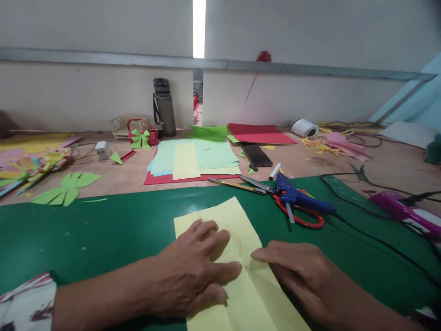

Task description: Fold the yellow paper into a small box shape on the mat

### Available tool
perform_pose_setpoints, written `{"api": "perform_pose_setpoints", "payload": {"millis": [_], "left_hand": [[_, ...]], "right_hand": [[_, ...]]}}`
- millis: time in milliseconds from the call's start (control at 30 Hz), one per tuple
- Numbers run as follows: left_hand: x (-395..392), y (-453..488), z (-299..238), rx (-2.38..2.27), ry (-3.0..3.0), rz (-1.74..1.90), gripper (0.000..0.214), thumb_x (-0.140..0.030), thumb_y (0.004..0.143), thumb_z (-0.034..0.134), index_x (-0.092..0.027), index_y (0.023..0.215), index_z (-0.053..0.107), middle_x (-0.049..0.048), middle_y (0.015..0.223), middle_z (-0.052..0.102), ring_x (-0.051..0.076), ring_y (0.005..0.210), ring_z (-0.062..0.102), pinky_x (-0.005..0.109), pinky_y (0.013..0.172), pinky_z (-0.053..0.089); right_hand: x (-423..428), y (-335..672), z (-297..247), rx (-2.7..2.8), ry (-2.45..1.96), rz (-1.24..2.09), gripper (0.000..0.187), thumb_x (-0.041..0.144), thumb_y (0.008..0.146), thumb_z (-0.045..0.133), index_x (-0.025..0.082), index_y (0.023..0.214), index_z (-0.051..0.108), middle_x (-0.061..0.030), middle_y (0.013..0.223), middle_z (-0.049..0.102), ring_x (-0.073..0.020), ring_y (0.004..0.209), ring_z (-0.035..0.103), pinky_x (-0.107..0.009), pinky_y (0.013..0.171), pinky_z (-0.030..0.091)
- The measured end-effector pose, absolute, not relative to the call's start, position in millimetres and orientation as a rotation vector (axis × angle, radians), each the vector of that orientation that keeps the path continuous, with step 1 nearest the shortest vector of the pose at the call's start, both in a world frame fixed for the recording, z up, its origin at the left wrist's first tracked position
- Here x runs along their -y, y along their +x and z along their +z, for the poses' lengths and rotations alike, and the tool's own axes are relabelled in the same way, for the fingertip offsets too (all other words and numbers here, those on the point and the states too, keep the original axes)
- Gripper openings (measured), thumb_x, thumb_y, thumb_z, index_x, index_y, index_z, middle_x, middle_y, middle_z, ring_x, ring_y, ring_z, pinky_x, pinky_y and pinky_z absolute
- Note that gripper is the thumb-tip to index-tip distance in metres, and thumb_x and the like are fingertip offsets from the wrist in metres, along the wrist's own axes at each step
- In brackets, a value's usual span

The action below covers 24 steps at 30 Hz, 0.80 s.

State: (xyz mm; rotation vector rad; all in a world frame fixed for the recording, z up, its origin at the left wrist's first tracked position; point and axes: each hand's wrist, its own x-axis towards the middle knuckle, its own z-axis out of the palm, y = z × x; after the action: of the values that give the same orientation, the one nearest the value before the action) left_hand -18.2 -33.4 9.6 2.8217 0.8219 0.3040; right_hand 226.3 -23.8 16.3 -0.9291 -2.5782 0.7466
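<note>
Pale yellow rectangular paper sheet (250,294), lightly creased, lies on the smooth dark green mat (113,234) directly in front of the person, its near end running out of view. The left hand (200,271) rests palm down on the sheet's left part, fingers spread and slightly bent, pressing without gripping. The right hand (303,271) touches the sheet's right edge with its extended index finger; its other fingers curl underneath, and whether they pinch the paper cannot be told. Beyond the right hand, a blue glue gun (292,195) lies across orange-handled metal scissors (313,225). Farther back, a narrow pale yellow paper strip (186,161) lies on stacked pale green sheets (220,156), near a black phone (257,155).
</note>
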Motion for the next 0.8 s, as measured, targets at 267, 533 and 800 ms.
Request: {"api": "perform_pose_setpoints", "payload": {"millis": [267, 533, 800], "left_hand": [[35.2, -26.4, -9.4, -0.84, 2.995, 0.557, 0.021, -0.022, 0.089, 0.045, -0.011, 0.103, 0.056, 0.0123, 0.105, 0.06, 0.025, 0.109, 0.047, 0.047, 0.101, 0.027], [21.2, -37.7, -8.0, -0.995, 1.626, 1.118, 0.022, -0.024, 0.087, 0.047, -0.015, 0.084, 0.067, 0.0067, 0.083, 0.07, 0.018, 0.078, 0.065, 0.04, 0.087, 0.047], [-2.3, -48.0, -11.7, -1.049, 0.862, 1.305, 0.022, -0.033, 0.079, 0.06, -0.011, 0.079, 0.061, 0.0042, 0.067, 0.065, 0.016, 0.06, 0.063, 0.03, 0.062, 0.05]], "right_hand": [[19.3, 201.9, 25.9, 2.941, -0.707, 0.513, 0.023, 0.001, 0.073, 0.043, 0.02, 0.081, 0.053, -0.0007, 0.074, 0.057, -0.0126, 0.064, 0.048, -0.025, 0.057, 0.028], [-4.3, 178.4, 34.0, 2.968, -0.547, 0.864, 0.018, 0.005, 0.078, 0.044, 0.017, 0.073, 0.056, 0.0012, 0.063, 0.057, -0.0086, 0.055, 0.048, -0.02, 0.052, 0.029], [-11.3, 185.7, 28.8, 2.878, -0.551, 1.079, 0.018, 0.011, 0.084, 0.045, 0.016, 0.077, 0.061, 0.0005, 0.067, 0.059, -0.0094, 0.062, 0.052, -0.019, 0.058, 0.034]]}}
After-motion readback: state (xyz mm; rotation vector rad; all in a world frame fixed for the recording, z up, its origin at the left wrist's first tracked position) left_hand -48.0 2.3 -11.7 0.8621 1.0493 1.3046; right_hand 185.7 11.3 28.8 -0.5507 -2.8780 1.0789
